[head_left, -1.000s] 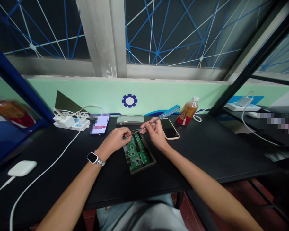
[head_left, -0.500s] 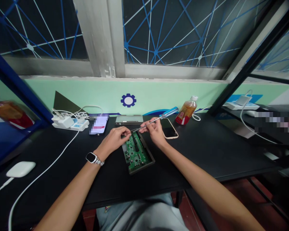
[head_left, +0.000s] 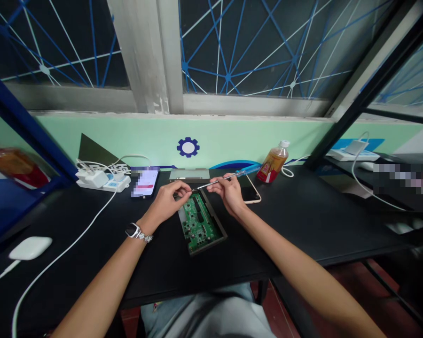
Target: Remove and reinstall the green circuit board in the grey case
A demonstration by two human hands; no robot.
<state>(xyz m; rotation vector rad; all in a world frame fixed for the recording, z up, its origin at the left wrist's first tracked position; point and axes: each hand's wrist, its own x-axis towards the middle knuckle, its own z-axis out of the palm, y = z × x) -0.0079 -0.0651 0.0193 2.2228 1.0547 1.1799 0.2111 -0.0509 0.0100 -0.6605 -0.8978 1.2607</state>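
Fingers of the right hand (head_left: 231,193) are grasping a blue-handled metal screwdriver (head_left: 238,174), probably light, stiff and best held by its handle (head_left: 250,169), over a green circuit board (head_left: 199,218), the left hand (head_left: 168,197) meeting the tip (head_left: 196,188), grip unclear.

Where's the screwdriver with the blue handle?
In the head view, the screwdriver is near the middle, in the right hand, its tip by the left hand at the far end of the green circuit board.

Head view looks forward and down over the desk (head_left: 313,218), seemingly near.
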